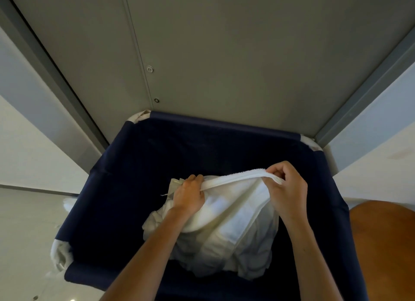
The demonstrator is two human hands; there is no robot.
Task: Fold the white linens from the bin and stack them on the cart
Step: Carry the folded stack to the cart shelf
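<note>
In the navy bin [224, 120] I hold the white towel [233, 213] by its hemmed edge [235, 177], long axis running side to side, left hand [188, 195] and right hand [285, 188] each pinching one end, equally near.

head cam | text: I can read none | bin [125, 188]: plain navy cloth, no print I can make out | towel [226, 213]: plain white

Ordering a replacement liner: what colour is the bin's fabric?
Dark navy blue bin fabric, with white corner pieces, seen in the head view.
</note>
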